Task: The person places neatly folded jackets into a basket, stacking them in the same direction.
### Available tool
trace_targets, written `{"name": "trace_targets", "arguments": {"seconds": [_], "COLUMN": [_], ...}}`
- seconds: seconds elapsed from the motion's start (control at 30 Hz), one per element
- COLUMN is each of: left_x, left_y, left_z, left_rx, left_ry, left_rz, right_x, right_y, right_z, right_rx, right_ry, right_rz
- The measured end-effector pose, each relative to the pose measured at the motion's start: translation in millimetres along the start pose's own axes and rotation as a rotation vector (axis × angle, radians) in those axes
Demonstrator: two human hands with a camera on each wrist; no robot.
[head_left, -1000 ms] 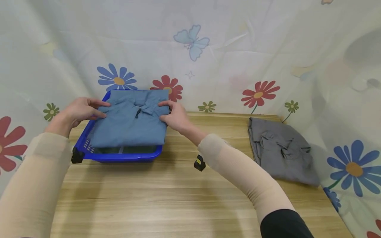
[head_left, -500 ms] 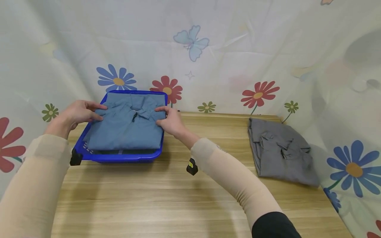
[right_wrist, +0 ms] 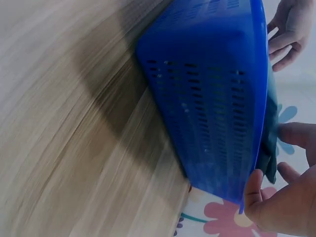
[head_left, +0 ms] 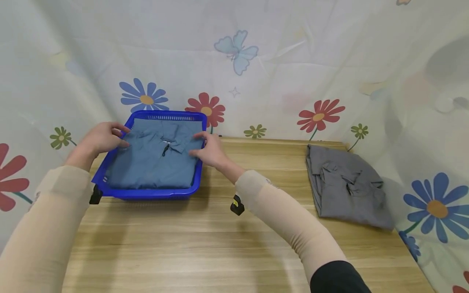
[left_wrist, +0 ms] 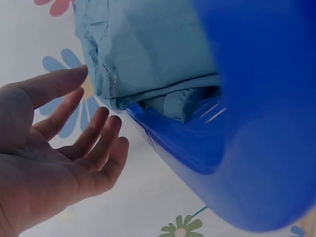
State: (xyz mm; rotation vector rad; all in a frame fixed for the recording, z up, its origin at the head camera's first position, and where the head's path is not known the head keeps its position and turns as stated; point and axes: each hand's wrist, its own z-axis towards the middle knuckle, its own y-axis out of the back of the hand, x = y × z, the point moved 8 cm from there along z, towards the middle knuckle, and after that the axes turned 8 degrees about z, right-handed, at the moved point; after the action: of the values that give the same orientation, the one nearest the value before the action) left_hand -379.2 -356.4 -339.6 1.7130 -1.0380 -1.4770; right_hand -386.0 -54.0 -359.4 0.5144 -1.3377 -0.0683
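A folded blue shirt with a collar and a small black cord or tag at its front lies inside a blue plastic basket. At the basket's left side is my left hand. Its fingers are loosely bent and apart from the cloth in the left wrist view, where the shirt's folded edge rises above the rim. My right hand is at the opposite side, thumb and fingers spread. In the right wrist view its fingertips are right at the rim, beside the cloth.
A folded grey shirt lies at the right of the wooden table. Behind the table hangs a white curtain printed with flowers and a butterfly, and it also runs along the right side.
The blue shirt has gone down from over the basket's rim into it, uncovering the back rim. Both hands have loosened from its sides. The grey shirt has not moved.
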Motion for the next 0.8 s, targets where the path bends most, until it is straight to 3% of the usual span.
{"name": "trace_targets", "arguments": {"seconds": [0.23, 0.47, 0.8], "left_x": [-7.1, -24.9, -62.9], "left_y": [1.0, -1.3, -15.1], "left_z": [-1.8, -5.7, -11.5], "left_rx": [-0.047, -0.091, -0.068], "left_ry": [-0.009, -0.044, -0.13], "left_rz": [0.066, 0.107, 0.143], "right_x": [-8, -17, -36], "right_y": [10, 18, 37], "right_z": [-3.1, -8.9, -26.0], "right_rx": [-0.011, 0.004, 0.056], "right_ry": [-0.006, 0.022, 0.018], "right_rz": [0.062, 0.13, 0.023]}}
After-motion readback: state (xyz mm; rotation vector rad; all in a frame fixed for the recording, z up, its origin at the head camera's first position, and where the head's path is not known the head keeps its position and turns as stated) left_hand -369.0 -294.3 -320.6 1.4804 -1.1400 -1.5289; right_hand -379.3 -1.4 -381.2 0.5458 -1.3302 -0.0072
